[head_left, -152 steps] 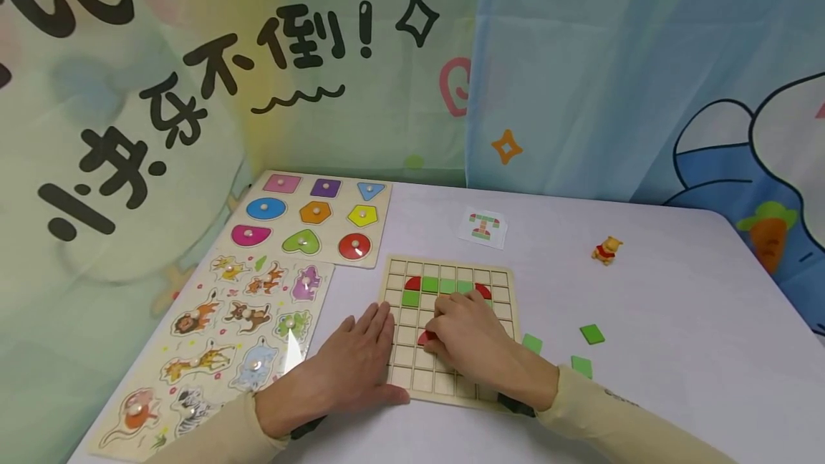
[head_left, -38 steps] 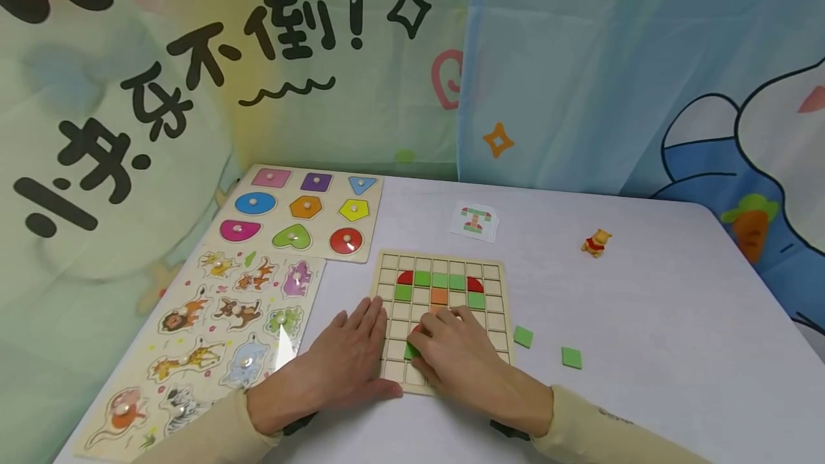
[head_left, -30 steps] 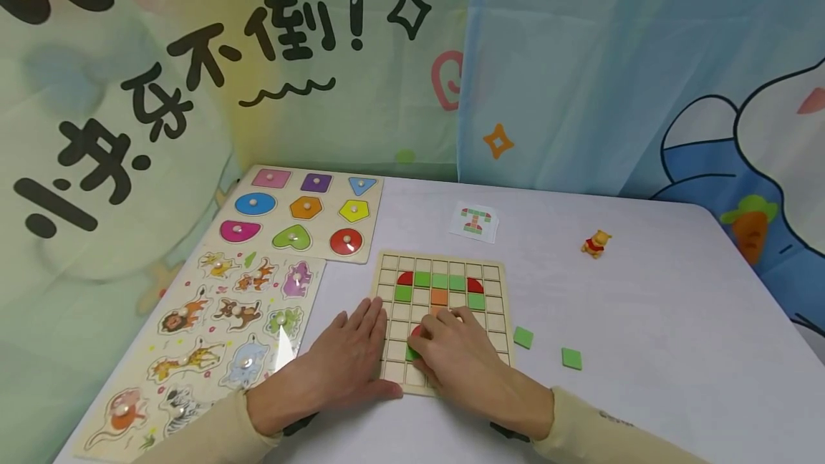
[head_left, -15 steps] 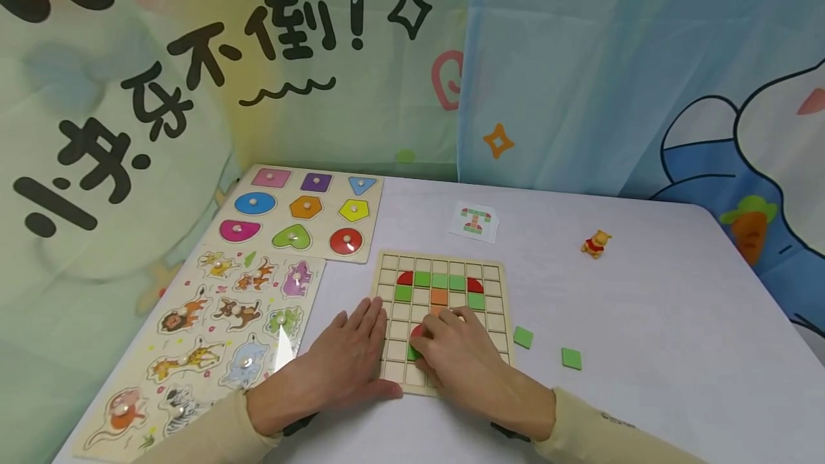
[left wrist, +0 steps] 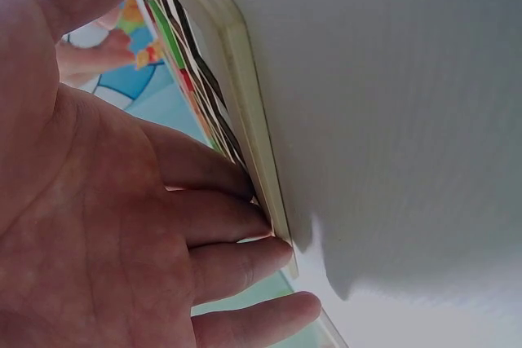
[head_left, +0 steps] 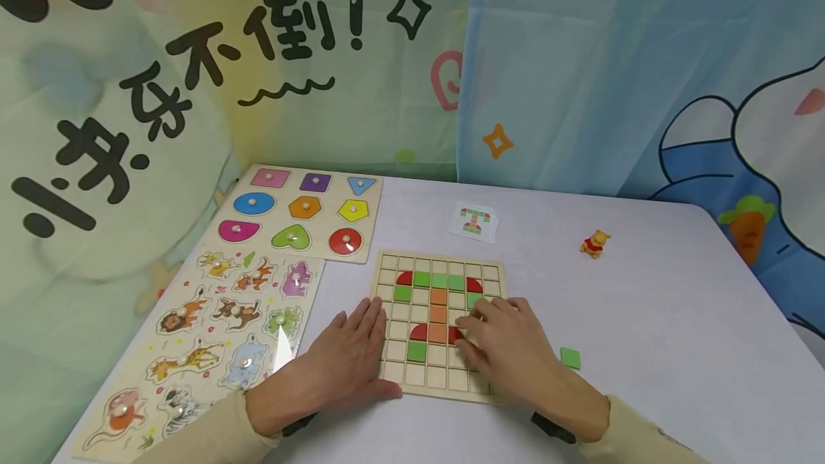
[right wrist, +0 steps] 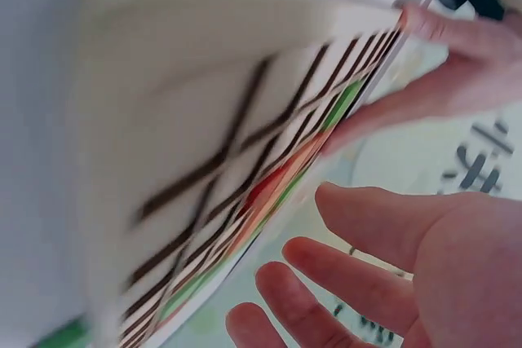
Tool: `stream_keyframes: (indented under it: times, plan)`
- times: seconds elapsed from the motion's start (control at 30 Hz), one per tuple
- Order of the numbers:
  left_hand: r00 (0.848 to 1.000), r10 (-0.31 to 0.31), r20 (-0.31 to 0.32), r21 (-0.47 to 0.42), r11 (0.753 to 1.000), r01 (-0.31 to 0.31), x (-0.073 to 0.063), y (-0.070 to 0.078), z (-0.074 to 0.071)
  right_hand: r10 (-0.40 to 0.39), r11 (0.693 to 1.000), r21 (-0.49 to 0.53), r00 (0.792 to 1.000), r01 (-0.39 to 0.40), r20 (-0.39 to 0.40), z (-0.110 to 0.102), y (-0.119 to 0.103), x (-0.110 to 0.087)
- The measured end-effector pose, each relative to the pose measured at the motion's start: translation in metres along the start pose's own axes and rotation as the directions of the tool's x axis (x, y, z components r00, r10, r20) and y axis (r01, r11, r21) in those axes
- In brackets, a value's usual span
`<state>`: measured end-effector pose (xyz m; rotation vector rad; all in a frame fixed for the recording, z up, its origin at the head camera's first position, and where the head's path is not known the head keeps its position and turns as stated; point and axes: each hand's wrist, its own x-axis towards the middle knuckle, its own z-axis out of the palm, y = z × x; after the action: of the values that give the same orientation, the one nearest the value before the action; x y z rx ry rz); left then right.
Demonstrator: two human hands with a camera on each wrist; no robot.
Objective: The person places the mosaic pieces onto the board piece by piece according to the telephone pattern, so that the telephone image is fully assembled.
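A wooden grid board (head_left: 394, 371) lies on the table. My left hand (head_left: 348, 360) rests along its left side, fingers extended; in the left wrist view its fingertips touch the board's edge. My right hand (head_left: 512, 346) hovers over the board's right side, fingers bent and apart, with nothing between them in the right wrist view. On the board are orange squares (head_left: 438, 314) in a column, a row of green tiles (head_left: 439, 281), and red quarter-round pieces (head_left: 419, 332). One green tile (head_left: 416, 351) sits below the lower left red piece. The lower right red piece (head_left: 454, 335) is partly hidden by my right fingers.
A loose green tile (head_left: 570, 358) lies right of the board. Behind it stand a small bear figure (head_left: 594, 243) and a pattern card (head_left: 473, 222). A shape puzzle (head_left: 325, 238) and an animal puzzle (head_left: 215, 321) fill the left side.
My right hand has let go of the green tile, now in a cell below the red piece, and moved right. It covers where another loose green tile lay. The left hand has stayed put.
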<state>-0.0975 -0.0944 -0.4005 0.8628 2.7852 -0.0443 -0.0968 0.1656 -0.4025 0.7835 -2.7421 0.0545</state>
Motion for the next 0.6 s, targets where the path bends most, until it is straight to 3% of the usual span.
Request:
stream_keyframes:
  times: [0.17,0.37,0.6]
  plan:
    - [1.0,-0.002,0.005,0.0,1.0,0.002,0.0,0.0,-0.001,0.111,0.994,-0.005,0.994,-0.111,0.02,-0.006,0.03,-0.016]
    - [1.0,-0.004,0.011,-0.014,1.0,0.004,0.0,0.001,-0.001,0.237,0.972,-0.031,0.967,-0.235,0.1,-0.013,0.059,-0.036]
    - [1.0,-0.006,0.013,-0.01,1.0,0.006,0.001,0.001,-0.002,0.264,0.964,-0.013,0.955,-0.265,0.138,-0.01,0.067,-0.047]
